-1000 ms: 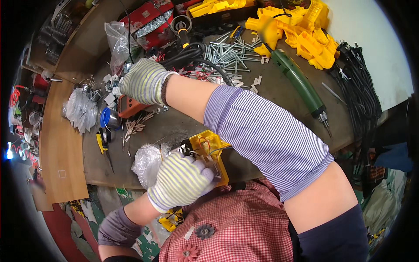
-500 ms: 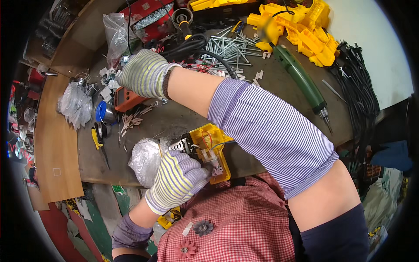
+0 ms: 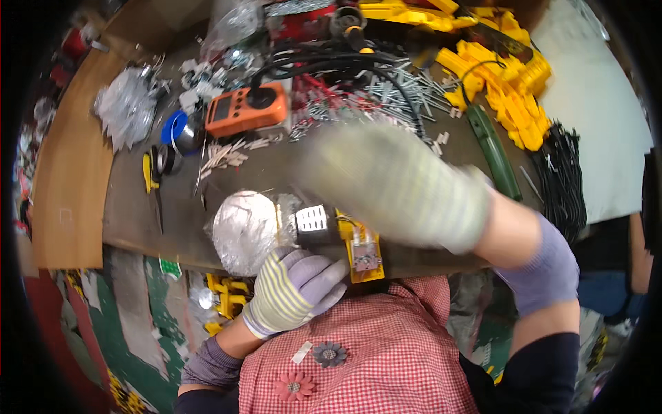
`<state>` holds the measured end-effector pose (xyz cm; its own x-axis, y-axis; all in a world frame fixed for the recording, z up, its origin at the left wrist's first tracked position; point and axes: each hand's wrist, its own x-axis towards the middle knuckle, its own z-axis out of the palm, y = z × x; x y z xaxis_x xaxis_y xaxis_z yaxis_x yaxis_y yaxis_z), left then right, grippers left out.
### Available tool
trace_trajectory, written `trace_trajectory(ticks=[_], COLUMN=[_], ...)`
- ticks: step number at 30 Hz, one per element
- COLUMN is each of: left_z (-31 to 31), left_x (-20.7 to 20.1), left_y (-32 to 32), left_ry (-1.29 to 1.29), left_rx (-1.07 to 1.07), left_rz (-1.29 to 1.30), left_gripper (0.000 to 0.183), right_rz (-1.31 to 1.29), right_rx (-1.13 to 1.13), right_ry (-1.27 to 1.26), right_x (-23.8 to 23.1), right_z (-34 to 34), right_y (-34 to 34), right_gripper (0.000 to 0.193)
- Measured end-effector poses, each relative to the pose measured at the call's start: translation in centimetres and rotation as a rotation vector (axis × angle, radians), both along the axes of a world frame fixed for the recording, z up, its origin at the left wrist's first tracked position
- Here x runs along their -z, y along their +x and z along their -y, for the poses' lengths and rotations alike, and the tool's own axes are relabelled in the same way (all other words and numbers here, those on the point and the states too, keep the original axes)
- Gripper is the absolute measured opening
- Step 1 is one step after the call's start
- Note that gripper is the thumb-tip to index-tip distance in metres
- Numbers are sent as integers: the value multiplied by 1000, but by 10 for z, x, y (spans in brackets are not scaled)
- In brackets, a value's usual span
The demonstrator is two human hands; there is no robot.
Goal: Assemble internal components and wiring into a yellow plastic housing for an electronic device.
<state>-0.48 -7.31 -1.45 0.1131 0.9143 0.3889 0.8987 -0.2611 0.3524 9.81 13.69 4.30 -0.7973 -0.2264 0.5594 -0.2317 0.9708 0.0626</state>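
Observation:
At the bench's near edge lies an opened yellow plastic housing (image 3: 369,269), with a small circuit board (image 3: 365,255) in it. To its left are a black part with a white slotted plate (image 3: 312,219) and a round silvery piece (image 3: 243,228) wrapped in clear plastic. My left hand (image 3: 296,290), in a striped glove, rests just below these with its fingers curled together; what they grip is hidden. My right hand (image 3: 400,186), gloved too, is above the housing and covers its far part. Motion smears its fingers, and nothing can be made out in them.
An orange multimeter (image 3: 247,110) lies on the bench behind. Loose screws (image 3: 414,90), yellow housings (image 3: 507,90) and bundled black cables (image 3: 557,179) lie farther back and right. A green electric screwdriver (image 3: 493,152) is at right; yellow-handled snips (image 3: 150,172) are at left.
My right hand has come back from beside the multimeter to above the yellow housing, uncovering the meter. My left hand stays by the housing. The whole view has shifted a little.

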Motion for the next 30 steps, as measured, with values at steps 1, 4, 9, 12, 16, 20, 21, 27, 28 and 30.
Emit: trace_trajectory(ticks=[1, 4, 9, 12, 16, 20, 21, 27, 28, 30], left_z=[7, 36, 66, 82, 101, 107, 103, 87, 87, 88], left_x=[2, 17, 31, 42, 61, 87, 86, 72, 76, 78], left_y=[-2, -6, -6, -1, 5, 3, 7, 15, 13, 11], left_ry=[53, 120, 139, 164, -141, -543, -416, -174, -215, -256], left_rx=[-1, -84, -163, -203, -525, -566, -456, -274, -356, -441], left_rz=[30, 114, 207, 255, 548, 1352, 1448, 1750, 1705, 1659], left_gripper=[34, 31, 23, 23, 19, 40, 45, 52, 45, 39], right_rz=[327, 527, 610, 727, 831, 676, 635, 362, 363, 326], right_rx=[14, -13, -186, -275, -222, 56, 192, 683, 677, 713], right_ry=[-42, -86, 65, 248, 286, 101, 29, -248, -249, -266], right_x=[-12, -11, -1, -8, -11, 3, 2, 28, 27, 22], right_z=[11, 38, 45, 45, 46, 59, 66, 101, 102, 101], right_y=[28, 60, 48, 36, 31, 49, 52, 65, 66, 67], right_gripper=[16, 13, 16, 18, 19, 15, 16, 15, 15, 15])
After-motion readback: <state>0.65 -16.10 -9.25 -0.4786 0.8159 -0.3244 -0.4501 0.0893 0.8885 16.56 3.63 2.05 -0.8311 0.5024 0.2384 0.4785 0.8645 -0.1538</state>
